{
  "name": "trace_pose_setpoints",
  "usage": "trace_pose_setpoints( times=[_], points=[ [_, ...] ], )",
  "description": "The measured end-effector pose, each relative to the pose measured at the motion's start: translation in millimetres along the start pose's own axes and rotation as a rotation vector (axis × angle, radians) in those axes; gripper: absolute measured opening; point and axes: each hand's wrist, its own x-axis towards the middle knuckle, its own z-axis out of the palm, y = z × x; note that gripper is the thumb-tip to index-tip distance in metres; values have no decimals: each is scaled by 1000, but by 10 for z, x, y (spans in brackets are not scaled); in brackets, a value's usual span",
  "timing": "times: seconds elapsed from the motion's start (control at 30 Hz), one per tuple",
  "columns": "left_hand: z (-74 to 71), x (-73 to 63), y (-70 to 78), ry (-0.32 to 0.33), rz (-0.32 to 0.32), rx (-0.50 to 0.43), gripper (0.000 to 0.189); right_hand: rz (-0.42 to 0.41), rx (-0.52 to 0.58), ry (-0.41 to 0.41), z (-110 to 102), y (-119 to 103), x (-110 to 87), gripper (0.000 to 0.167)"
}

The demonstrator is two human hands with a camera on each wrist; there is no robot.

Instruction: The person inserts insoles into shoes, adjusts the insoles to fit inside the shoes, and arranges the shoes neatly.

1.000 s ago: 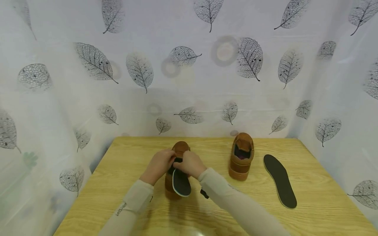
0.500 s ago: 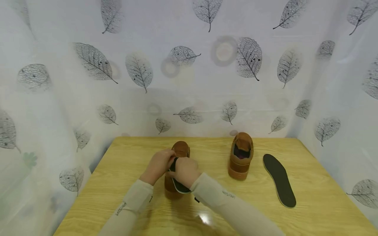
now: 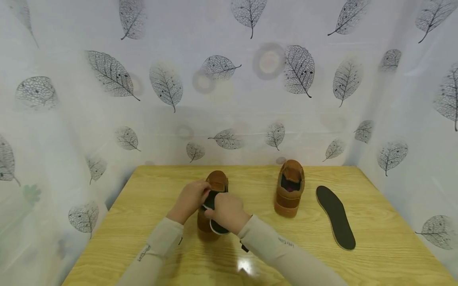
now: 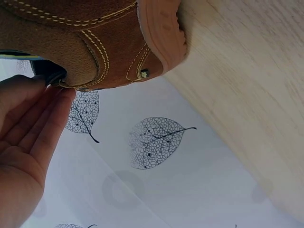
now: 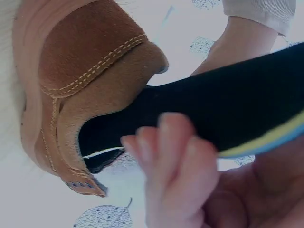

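Note:
A brown suede shoe (image 3: 216,180) with yellow stitching stands on the table, its toe towards the curtain. My left hand (image 3: 189,200) pinches the edge of its opening between thumb and fingers, as the left wrist view shows on the shoe's upper (image 4: 109,52). A black insole (image 5: 242,104) with a yellow and blue edge has its front end inside the shoe; that end is hidden. Its heel end (image 3: 219,228) sticks up and out over the shoe's back. My right hand (image 3: 229,210) grips the insole, fingers curled at its edge.
To the right stands a second brown shoe (image 3: 289,198), its opening facing up. Beside it a second dark insole (image 3: 336,218) lies flat on the wooden table (image 3: 272,246). A leaf-printed curtain (image 3: 229,111) hangs behind the table and along both sides.
My right hand has moved down and slightly left along the insole, covering more of it. The insole's heel end has shifted a little upward. My left hand keeps its place at the shoe's opening.

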Motion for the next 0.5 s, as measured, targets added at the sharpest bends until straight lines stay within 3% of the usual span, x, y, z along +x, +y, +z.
trace_pose_setpoints(
  times=[0.37,0.5],
  points=[
    [-5,-17,11,4,-11,-10,5,89,45,53,190,53,251,40],
    [-6,-19,23,-1,-19,-10,5,98,1,49,255,87,283,45]
  ],
)
